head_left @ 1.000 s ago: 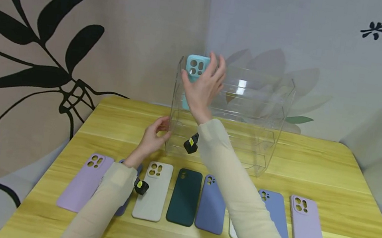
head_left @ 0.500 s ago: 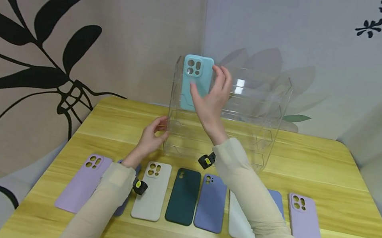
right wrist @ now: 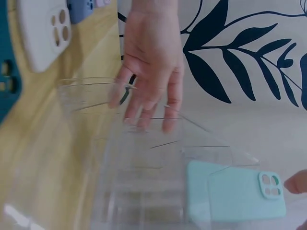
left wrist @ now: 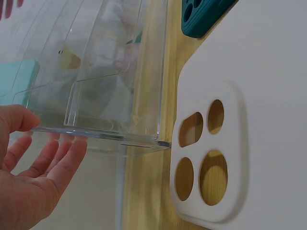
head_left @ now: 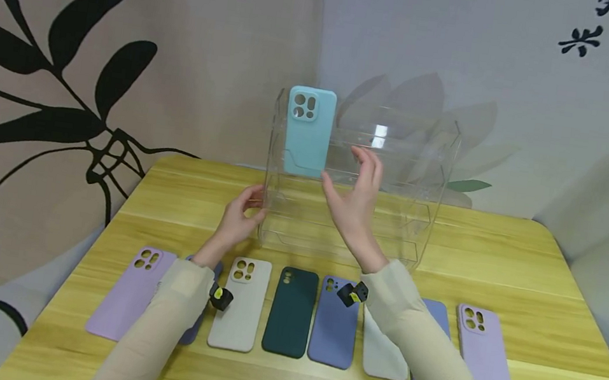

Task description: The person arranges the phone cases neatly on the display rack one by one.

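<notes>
A clear tiered display rack (head_left: 386,226) stands at the back of the wooden table. Upright at the left end of its upper tier is a turquoise phone case (head_left: 309,133), camera cutouts at the top. My left hand (head_left: 237,219) is at the rack's left side; in the left wrist view its extended fingertips (left wrist: 79,146) touch the clear side panel, with the thumb by the edge. My right hand (head_left: 354,209) hovers in front of the rack, below and right of the turquoise case, thumb and fingers apart, holding nothing.
Along the front lie a lilac case (head_left: 132,292), a white case (head_left: 240,303), a dark green case (head_left: 290,313), a blue-violet case (head_left: 333,335), a pale case (head_left: 384,351) and another lilac case (head_left: 486,362). My sleeves partly cover two bluish cases. A wall stands behind the table.
My right hand has let go of the turquoise case and moved down and right, away from it. The case stays standing in the rack. My left hand keeps its place at the rack's side.
</notes>
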Demonstrator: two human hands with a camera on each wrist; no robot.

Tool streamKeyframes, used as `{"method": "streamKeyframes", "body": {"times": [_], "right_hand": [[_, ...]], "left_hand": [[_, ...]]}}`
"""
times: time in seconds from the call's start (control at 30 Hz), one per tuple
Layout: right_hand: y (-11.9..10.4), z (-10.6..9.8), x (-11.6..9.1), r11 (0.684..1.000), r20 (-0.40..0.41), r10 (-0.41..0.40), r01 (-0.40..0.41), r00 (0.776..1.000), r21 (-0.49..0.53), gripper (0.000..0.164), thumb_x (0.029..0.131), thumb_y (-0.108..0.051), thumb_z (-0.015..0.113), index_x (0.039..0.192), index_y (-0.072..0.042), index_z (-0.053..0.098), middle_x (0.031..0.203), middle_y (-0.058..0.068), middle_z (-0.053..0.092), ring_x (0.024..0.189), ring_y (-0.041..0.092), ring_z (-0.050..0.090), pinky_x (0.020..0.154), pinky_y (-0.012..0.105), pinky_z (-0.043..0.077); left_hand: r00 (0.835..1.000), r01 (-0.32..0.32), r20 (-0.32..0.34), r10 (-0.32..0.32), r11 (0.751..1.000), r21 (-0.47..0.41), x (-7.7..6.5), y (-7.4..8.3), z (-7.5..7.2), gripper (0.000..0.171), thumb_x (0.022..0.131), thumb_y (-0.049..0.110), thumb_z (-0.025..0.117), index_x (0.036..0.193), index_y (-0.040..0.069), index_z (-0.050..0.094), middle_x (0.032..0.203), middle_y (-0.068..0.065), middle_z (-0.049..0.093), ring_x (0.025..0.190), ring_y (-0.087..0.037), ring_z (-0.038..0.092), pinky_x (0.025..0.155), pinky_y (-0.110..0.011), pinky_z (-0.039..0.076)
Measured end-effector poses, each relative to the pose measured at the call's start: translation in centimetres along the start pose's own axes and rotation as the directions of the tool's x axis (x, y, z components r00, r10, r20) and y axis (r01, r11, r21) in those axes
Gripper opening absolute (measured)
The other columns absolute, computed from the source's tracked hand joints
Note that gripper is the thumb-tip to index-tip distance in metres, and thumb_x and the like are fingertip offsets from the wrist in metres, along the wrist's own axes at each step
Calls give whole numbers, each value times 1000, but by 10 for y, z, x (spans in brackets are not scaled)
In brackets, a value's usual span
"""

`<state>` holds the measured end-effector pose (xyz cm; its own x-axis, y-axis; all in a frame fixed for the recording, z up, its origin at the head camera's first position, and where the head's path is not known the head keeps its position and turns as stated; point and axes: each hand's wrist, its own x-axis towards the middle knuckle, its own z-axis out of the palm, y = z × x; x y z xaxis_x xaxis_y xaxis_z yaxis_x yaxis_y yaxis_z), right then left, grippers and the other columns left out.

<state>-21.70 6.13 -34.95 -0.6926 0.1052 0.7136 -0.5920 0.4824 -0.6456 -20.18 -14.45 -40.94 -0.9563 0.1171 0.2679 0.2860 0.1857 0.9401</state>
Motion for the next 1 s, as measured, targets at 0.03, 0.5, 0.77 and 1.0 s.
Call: {"method": "streamKeyframes", "body": {"times": [0.03, 0.5, 0.77, 1.0], "right_hand": [[2, -3, -4, 1000, 2, 11, -11, 1000, -1, 55, 77, -4, 72, 124, 8, 46, 127, 22, 41, 121, 30, 38, 103, 37, 33], [24, -42, -47, 999, 48, 33, -34, 998, 22, 55, 78, -3, 72, 125, 7, 46, 126, 24, 41, 114, 35, 41, 90, 45, 36], [34, -66, -70, 998, 62, 62, -63, 996, 9, 53, 77, 3, 70, 124, 10, 45, 124, 27, 42, 111, 39, 42, 85, 54, 38], [42, -86, -89, 994, 79, 99, -95, 992, -43, 52, 77, 4, 70, 122, 10, 47, 122, 26, 46, 109, 38, 47, 87, 52, 43]], "left_hand": [[1000, 0, -1, 0, 1000, 1, 0, 0, 0, 46, 83, -19, 50, 127, -19, 39, 118, -41, 45, 108, -52, 47, 98, -56, 38], [1000, 13, -9, -13, 1000, 3, 0, 0, -1, 46, 83, -19, 51, 128, -19, 40, 118, -39, 46, 108, -50, 48, 98, -54, 39], [1000, -4, -12, 4, 1000, 6, 0, 1, 0, 45, 83, -19, 51, 127, -20, 39, 118, -41, 46, 107, -51, 47, 98, -55, 38], [1000, 1, -7, 0, 1000, 10, 0, 1, 0, 45, 84, -18, 51, 127, -20, 39, 117, -40, 46, 107, -51, 47, 98, -56, 38]]}}
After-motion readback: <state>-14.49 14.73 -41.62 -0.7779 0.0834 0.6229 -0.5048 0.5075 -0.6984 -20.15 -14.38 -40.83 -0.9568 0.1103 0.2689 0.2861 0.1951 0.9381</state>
